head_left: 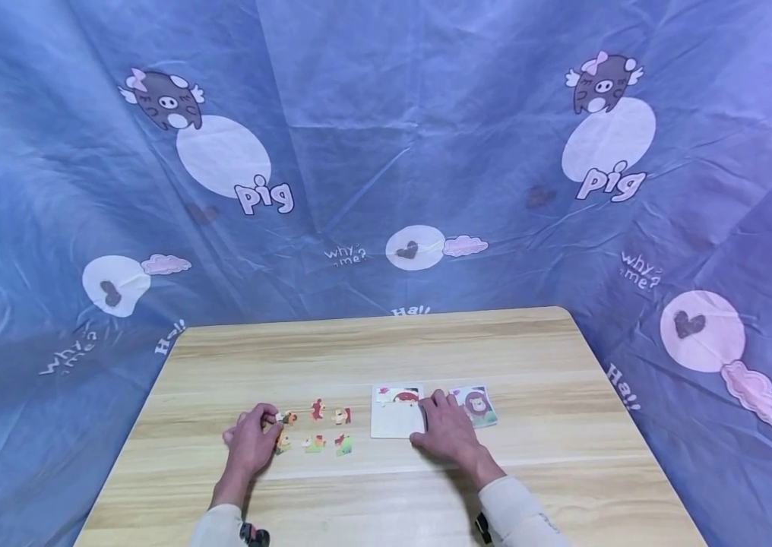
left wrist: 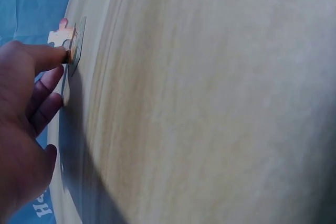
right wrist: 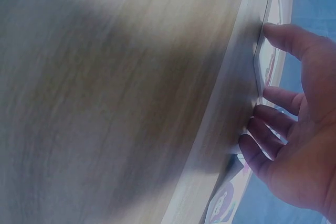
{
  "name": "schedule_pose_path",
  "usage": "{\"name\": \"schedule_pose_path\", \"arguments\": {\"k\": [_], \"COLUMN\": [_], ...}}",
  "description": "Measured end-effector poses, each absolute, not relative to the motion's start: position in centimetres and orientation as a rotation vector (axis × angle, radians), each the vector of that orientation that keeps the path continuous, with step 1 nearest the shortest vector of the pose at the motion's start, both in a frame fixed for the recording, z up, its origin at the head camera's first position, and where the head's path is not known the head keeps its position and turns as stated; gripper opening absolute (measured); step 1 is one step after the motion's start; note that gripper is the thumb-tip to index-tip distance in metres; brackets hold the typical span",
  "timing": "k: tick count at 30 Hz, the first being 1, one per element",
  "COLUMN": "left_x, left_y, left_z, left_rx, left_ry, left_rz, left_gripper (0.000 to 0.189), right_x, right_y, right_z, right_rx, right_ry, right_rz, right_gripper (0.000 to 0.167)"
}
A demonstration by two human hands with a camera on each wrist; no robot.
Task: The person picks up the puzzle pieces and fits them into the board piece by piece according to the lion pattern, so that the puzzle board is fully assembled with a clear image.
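Left hand (head_left: 254,438) pinches a puzzle piece (head_left: 286,418) among loose pieces (head_left: 314,444) at left, spread likely for easy grasping; right hand (head_left: 449,431), fingers apart, touches the tray (head_left: 396,424) along its right side, seemingly steadying it.

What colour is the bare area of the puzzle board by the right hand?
Whitish; the puzzle board shows it best in the head view.

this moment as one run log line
left hand: pinches puzzle piece | right hand: touches tray at right edge | tray: pieces along far side | lion card: right of tray
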State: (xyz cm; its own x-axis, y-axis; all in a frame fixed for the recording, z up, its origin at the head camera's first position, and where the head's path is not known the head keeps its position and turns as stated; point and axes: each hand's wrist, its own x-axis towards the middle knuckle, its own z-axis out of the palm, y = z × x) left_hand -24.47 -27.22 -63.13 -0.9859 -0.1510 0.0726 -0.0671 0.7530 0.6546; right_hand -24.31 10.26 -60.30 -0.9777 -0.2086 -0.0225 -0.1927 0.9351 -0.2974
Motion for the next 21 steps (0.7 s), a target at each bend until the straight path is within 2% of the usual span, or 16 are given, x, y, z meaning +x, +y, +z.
{"name": "schedule_pose_path", "arguments": {"k": [6,21], "left_x": [-24.6,-25.2], "left_y": [-26.9,-23.3], "left_z": [-63.2,-62.8], "left_rx": [0.2,0.118], "left_ry": [-2.764,-2.663], "left_rz": [-1.125,-1.277], "left_gripper": [0.013,0.013], "right_x": [-24.3,-24.3], "right_y": [10.3,10.1], "right_z": [-60.4,-60.7], "right_rx": [-0.322,-0.303], "right_ry": [3.046,3.032], "right_rz": [-0.449,-0.479], "right_gripper": [0.069,0.068]}}
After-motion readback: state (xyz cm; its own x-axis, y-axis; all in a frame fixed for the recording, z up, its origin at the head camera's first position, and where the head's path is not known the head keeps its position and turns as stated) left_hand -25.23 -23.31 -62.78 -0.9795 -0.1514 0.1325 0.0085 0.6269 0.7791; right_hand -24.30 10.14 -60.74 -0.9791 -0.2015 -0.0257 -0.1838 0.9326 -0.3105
